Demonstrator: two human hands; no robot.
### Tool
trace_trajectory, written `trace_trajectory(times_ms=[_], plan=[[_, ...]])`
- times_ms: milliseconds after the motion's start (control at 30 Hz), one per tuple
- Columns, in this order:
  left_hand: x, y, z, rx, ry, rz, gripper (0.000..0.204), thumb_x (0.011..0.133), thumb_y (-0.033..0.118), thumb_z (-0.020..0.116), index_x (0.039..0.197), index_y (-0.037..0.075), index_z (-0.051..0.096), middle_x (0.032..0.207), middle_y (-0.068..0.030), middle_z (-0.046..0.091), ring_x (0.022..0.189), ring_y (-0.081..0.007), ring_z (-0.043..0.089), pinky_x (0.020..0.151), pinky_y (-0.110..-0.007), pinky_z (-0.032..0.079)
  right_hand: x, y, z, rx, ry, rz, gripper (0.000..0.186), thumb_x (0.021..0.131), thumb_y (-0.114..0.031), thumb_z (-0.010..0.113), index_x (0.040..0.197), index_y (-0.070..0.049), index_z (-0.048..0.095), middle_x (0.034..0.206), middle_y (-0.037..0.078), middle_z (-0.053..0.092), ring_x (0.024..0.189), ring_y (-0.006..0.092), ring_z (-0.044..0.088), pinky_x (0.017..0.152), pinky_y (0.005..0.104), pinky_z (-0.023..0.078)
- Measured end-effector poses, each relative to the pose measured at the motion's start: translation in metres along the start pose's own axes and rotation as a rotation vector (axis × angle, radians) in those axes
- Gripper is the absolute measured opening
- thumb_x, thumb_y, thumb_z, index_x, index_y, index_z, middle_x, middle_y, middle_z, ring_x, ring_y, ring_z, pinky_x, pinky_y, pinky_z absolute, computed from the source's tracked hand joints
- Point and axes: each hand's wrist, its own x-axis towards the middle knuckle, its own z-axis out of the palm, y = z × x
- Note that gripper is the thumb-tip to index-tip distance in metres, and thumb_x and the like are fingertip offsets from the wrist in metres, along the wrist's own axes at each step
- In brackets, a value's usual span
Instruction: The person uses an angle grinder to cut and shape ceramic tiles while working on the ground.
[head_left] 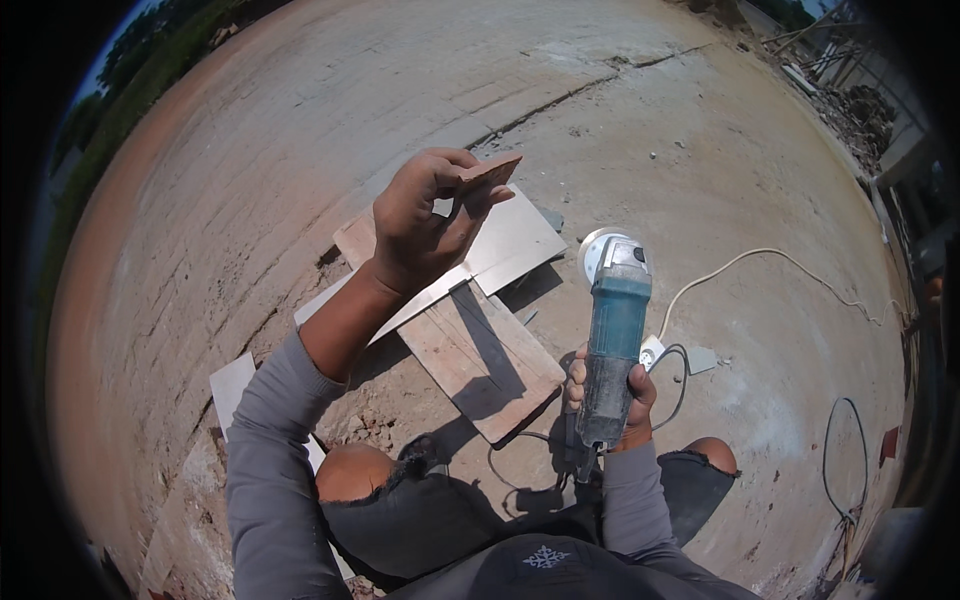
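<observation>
My left hand (pixel 425 220) is raised above the work spot, its fingers closed on the edge of a reddish-brown piece of tile (pixel 490 172). Lower and to the right, my right hand (pixel 638 400) is wrapped round the dark body of a teal angle grinder (pixel 618 320). The grinder's disc (pixel 592 250) points away from me, apart from the tile piece; I cannot tell whether it spins. Under my left arm a pale tile (pixel 520 240) lies partly over a wooden board (pixel 465 350), which carries a dark shadow.
A white socket block (pixel 651 352) with a pale cord (pixel 760 252) lies right of the grinder. Beside it is a grey tile scrap (pixel 703 359). A dark cable loop (pixel 826 450) is at far right. Another pale tile (pixel 232 385) lies left. Rubble (pixel 860 115) is heaped at the far right.
</observation>
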Motion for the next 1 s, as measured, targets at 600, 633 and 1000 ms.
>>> trace_trajectory(times_ms=[600, 633, 1000], plan=[[-0.013, 0.037, 0.184, -0.160, -0.195, -0.314, 0.023, 0.077, -0.005, 0.072, 0.093, 0.003, 0.058, 0.081, -0.0111, 0.065, 0.068, -0.0199, 0.066, 0.059, -0.030, 0.052, -0.048, -0.081, 0.034, 0.053, -0.092, -0.373, 0.082, 0.079, -0.042, 0.076, 0.130, 0.013, 0.043, 0.101, 0.026, 0.060, 0.090, 0.0347, 0.066, 0.076, 0.0411, 0.059], [-0.012, 0.040, 0.182, -0.117, -0.254, -0.332, 0.024, 0.077, -0.005, 0.072, 0.095, 0.003, 0.058, 0.084, -0.0112, 0.066, 0.070, -0.0190, 0.068, 0.061, -0.030, 0.053, -0.050, -0.084, 0.038, 0.034, -0.098, -0.380, 0.083, 0.079, -0.042, 0.077, 0.129, 0.013, 0.043, 0.101, 0.026, 0.060, 0.090, 0.0346, 0.066, 0.076, 0.0410, 0.058], [-0.036, 0.045, 0.224, -0.300, -0.122, -0.421, 0.020, 0.077, -0.001, 0.072, 0.092, 0.002, 0.059, 0.083, -0.0159, 0.069, 0.072, -0.0266, 0.071, 0.061, -0.032, 0.054, -0.063, -0.091, 0.056, 0.058, -0.213, -0.396, 0.089, 0.077, -0.043, 0.079, 0.132, 0.013, 0.038, 0.103, 0.026, 0.058, 0.093, 0.0367, 0.065, 0.078, 0.0424, 0.058]])
